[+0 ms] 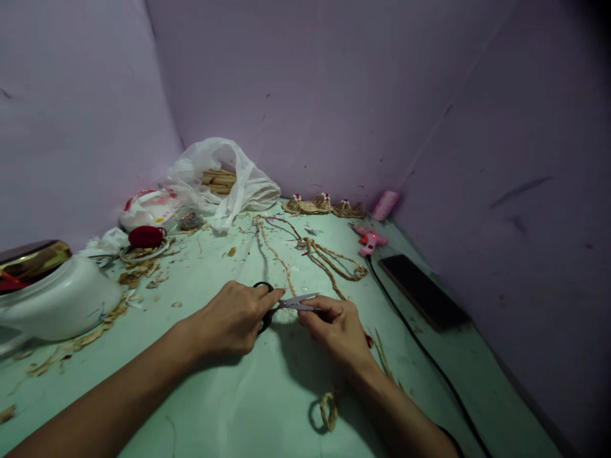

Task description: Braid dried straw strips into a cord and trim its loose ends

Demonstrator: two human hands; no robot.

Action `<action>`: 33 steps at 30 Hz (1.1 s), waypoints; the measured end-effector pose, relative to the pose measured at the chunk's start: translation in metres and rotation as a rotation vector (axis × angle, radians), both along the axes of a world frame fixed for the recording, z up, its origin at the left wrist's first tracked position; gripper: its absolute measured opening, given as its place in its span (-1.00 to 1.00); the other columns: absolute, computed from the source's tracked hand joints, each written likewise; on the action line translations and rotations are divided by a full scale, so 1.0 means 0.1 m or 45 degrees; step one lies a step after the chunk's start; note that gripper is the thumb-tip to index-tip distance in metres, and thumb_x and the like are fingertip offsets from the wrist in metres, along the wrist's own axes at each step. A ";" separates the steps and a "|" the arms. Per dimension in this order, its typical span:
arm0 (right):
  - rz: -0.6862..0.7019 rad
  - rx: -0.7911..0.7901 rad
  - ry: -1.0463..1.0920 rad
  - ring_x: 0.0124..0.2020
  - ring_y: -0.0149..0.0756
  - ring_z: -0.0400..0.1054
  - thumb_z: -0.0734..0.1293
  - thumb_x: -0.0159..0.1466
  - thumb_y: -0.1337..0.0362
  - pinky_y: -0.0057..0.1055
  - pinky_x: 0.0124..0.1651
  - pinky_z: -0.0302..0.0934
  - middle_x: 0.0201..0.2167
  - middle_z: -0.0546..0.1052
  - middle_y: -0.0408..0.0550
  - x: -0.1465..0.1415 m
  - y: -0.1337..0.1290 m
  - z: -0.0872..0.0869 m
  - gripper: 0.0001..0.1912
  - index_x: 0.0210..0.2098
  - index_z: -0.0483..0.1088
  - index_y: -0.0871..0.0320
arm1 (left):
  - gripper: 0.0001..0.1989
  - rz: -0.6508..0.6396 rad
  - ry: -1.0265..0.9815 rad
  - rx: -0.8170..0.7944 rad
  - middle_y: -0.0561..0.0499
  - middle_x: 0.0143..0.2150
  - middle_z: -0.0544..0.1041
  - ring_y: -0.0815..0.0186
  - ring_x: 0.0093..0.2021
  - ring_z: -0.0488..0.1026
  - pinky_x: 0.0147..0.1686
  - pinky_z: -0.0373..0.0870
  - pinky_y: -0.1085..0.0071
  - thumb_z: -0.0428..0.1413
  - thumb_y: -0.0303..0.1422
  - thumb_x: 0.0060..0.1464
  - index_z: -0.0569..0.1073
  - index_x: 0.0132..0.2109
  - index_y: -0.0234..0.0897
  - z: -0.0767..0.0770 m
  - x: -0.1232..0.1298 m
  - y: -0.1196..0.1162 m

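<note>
My left hand [233, 318] grips the black handles of a pair of scissors [292, 303], with the blades slightly parted and pointing right. My right hand [337, 327] is closed in a pinch at the blades, on a thin braided straw cord [287, 272] that runs down to them from the back of the table. The pinched end is mostly hidden by fingers and blades. Another stretch of tan braid passes behind the right hand, beside a looped bundle [356, 275]. Below the right wrist, a small braided ring [328, 411] dangles or rests near the table.
On the right are a pink glue gun [370, 240] with a black cable and a dark phone [424, 291]. Woven straw slippers [310, 205] and a pink spool [386, 205] stand at the wall. To the left are a plastic bag [248, 184], a white pot [62, 299] and straw scraps.
</note>
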State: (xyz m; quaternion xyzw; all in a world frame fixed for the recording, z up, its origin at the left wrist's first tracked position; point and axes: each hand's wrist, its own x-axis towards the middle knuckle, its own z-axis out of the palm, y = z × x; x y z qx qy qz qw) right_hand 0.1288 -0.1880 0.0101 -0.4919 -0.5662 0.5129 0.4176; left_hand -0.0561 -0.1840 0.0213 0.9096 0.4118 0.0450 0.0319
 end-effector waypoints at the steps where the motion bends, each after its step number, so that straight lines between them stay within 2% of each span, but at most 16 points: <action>1: -0.007 0.003 0.000 -0.66 -0.52 0.04 0.30 -0.06 0.34 -0.55 -0.61 -0.07 -0.72 0.31 -0.18 0.01 0.00 0.00 -0.84 -0.52 0.50 0.28 | -0.50 -0.002 0.003 -0.004 -0.04 -0.33 0.45 0.27 -0.40 0.39 -0.45 0.25 0.39 -0.10 -0.55 -0.12 0.21 0.04 -0.28 0.00 0.00 0.00; 4: -0.036 -0.008 0.038 -0.70 -0.55 0.01 0.31 -0.06 0.33 -0.56 -0.64 -0.10 -0.78 0.25 -0.23 0.02 0.02 0.01 -0.87 -0.58 0.47 0.27 | -0.50 -0.013 -0.062 -0.016 -0.01 -0.38 0.47 0.31 -0.46 0.39 -0.48 0.22 0.42 -0.10 -0.57 -0.12 0.23 0.04 -0.26 -0.03 -0.02 0.01; 7: -0.053 -0.097 0.177 -0.73 -0.56 0.04 0.34 -0.07 0.28 -0.55 -0.66 -0.06 -0.76 0.29 -0.23 0.02 0.05 0.00 -0.85 -0.56 0.45 0.27 | -0.60 0.016 -0.335 -0.107 0.05 -0.44 0.47 0.38 -0.48 0.37 -0.47 0.20 0.48 -0.09 -0.56 -0.10 0.34 -0.07 -0.23 -0.02 -0.02 0.02; 8: -0.049 -0.150 0.244 -0.74 -0.56 0.08 0.36 -0.08 0.26 -0.55 -0.66 -0.03 -0.74 0.33 -0.22 0.02 0.05 -0.02 -0.84 -0.55 0.44 0.26 | -0.66 0.080 -0.497 -0.155 0.06 -0.46 0.45 0.40 -0.49 0.36 -0.47 0.20 0.50 -0.07 -0.53 -0.09 0.37 -0.12 -0.24 -0.01 -0.01 0.03; 10: -0.008 -0.275 0.376 -0.72 -0.54 0.16 0.40 -0.11 0.24 -0.54 -0.62 0.06 -0.69 0.38 -0.20 0.00 0.05 -0.05 -0.80 -0.52 0.41 0.25 | -0.75 0.321 -0.899 -0.298 0.08 -0.52 0.42 0.43 -0.53 0.33 -0.51 0.21 0.52 -0.01 -0.46 -0.08 0.39 -0.18 -0.30 0.02 0.02 0.06; 12: 0.078 -0.390 0.458 -0.69 -0.53 0.22 0.42 -0.13 0.23 -0.54 -0.58 0.11 -0.66 0.39 -0.20 -0.02 0.03 -0.08 -0.76 -0.51 0.39 0.25 | -0.68 0.617 -1.298 -0.498 0.07 -0.55 0.42 0.44 -0.59 0.32 -0.58 0.20 0.53 0.08 -0.36 -0.13 0.36 -0.16 -0.35 0.03 0.05 0.11; 14: 0.161 -0.459 0.478 -0.69 -0.53 0.23 0.43 -0.14 0.23 -0.54 -0.56 0.12 -0.66 0.39 -0.20 -0.05 0.00 -0.10 -0.74 -0.51 0.37 0.25 | -0.59 0.828 -1.588 -0.740 0.04 -0.53 0.44 0.44 -0.64 0.32 -0.67 0.12 0.57 0.14 -0.30 -0.19 0.33 -0.14 -0.36 0.01 0.07 0.15; 18: 0.251 -0.481 0.447 -0.69 -0.54 0.22 0.44 -0.12 0.22 -0.55 -0.57 0.11 -0.65 0.39 -0.21 -0.08 -0.05 -0.12 -0.71 -0.46 0.35 0.25 | -0.70 0.994 -1.844 -1.172 -0.06 -0.48 0.47 0.50 -0.68 0.29 -0.78 -0.07 0.64 0.15 -0.27 -0.17 0.34 -0.28 -0.37 -0.08 0.12 0.25; 21: 0.299 -0.490 0.398 -0.69 -0.55 0.22 0.43 -0.10 0.20 -0.56 -0.58 0.09 -0.64 0.38 -0.21 -0.09 -0.07 -0.13 -0.70 -0.44 0.35 0.25 | -0.80 1.001 -1.993 -1.320 -0.07 -0.47 0.47 0.53 -0.69 0.27 -0.80 -0.09 0.67 0.15 -0.36 -0.18 0.31 -0.39 -0.37 -0.12 0.16 0.31; 24: 0.340 -0.518 0.375 -0.70 -0.55 0.21 0.41 -0.08 0.17 -0.56 -0.59 0.07 -0.64 0.37 -0.21 -0.09 -0.06 -0.15 -0.70 -0.45 0.33 0.24 | -0.80 0.986 -2.145 -1.277 0.02 -0.54 0.42 0.53 -0.68 0.27 -0.80 -0.07 0.68 0.14 -0.50 -0.25 0.29 -0.40 -0.35 -0.12 0.18 0.38; 27: 0.326 -0.484 0.339 -0.70 -0.56 0.19 0.40 -0.07 0.17 -0.56 -0.59 0.05 -0.65 0.37 -0.22 -0.09 -0.04 -0.15 -0.71 -0.46 0.32 0.24 | -0.72 1.003 -2.213 -1.060 0.12 -0.62 0.36 0.50 -0.68 0.29 -0.78 -0.03 0.67 0.13 -0.58 -0.31 0.27 -0.35 -0.32 -0.14 0.18 0.43; 30: 0.331 -0.381 0.293 -0.68 -0.55 0.20 0.40 -0.06 0.17 -0.54 -0.55 0.06 -0.65 0.39 -0.20 -0.09 -0.06 -0.11 -0.73 -0.48 0.31 0.24 | -0.65 1.110 -2.184 -0.876 0.13 -0.65 0.36 0.47 -0.70 0.30 -0.76 0.00 0.65 0.09 -0.61 -0.36 0.27 -0.31 -0.30 -0.18 0.21 0.45; 33: 0.412 -0.297 0.289 -0.66 -0.53 0.21 0.39 -0.04 0.13 -0.52 -0.51 0.07 -0.66 0.39 -0.19 -0.09 -0.11 -0.08 -0.71 -0.50 0.31 0.24 | -0.63 1.197 -2.114 -0.853 0.15 -0.71 0.34 0.46 -0.75 0.26 -0.76 -0.02 0.63 0.05 -0.63 -0.39 0.27 -0.30 -0.30 -0.21 0.25 0.43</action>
